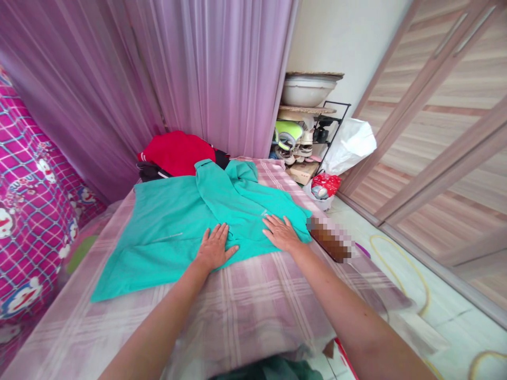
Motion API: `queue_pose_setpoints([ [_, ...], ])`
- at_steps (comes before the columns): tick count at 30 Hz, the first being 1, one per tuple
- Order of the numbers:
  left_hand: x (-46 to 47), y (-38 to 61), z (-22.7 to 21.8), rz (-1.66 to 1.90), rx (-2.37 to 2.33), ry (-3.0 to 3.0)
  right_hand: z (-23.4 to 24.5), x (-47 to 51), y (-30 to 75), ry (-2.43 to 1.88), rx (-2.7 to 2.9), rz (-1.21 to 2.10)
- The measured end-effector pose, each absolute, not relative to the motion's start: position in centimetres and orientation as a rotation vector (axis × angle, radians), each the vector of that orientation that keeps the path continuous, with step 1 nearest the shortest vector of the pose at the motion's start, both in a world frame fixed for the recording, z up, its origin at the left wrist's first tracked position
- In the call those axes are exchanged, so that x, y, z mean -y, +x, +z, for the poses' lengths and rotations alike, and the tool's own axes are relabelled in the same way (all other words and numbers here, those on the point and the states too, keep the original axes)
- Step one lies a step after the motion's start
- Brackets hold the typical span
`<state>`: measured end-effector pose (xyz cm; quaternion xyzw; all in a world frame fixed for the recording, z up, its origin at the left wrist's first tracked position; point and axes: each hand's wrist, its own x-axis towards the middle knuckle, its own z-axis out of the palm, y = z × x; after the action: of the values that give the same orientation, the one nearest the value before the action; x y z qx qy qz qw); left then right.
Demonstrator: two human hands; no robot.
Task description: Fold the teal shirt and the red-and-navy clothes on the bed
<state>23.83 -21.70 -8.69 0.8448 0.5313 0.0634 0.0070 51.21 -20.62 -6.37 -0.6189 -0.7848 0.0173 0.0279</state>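
Observation:
A teal shirt (166,211) lies spread on its side across a plaid cloth, one sleeve (222,192) folded over its body. Flat on the near edge of the shirt rests my left hand (215,247), its fingers stretched out and the thumb apart. My right hand (282,233) presses on the shirt farther right, near its narrow end, with fingers spread. Neither hand grips anything. Beyond the shirt sits a heap of red clothing (178,150) with black pieces under it.
The pink plaid cloth (253,295) covers the table. A flat brown object (328,240), partly pixelated, lies by its right edge. Purple curtains (222,68) hang behind. A rack (332,124) with shoes and a white basin (307,91) stands back right, near a wooden wardrobe (435,126).

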Motion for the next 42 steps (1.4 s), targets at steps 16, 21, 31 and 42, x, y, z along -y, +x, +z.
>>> queue_pose_setpoints([
  [16,26.0,13.1,-7.4,0.203,-2.081,2.382,-8.3,21.6,46.9,-2.005,2.396,0.027],
  [21,27.4,7.6,-7.5,0.137,-2.314,2.212,-8.8,21.6,47.1,-2.004,2.404,-0.020],
  [31,26.3,3.3,-8.8,0.236,-2.281,2.259,-9.9,21.5,47.6,-1.785,2.261,-0.208],
  [42,30.8,3.0,-7.8,0.739,-2.028,2.483,-11.6,25.5,54.7,-1.391,2.117,-0.160],
])
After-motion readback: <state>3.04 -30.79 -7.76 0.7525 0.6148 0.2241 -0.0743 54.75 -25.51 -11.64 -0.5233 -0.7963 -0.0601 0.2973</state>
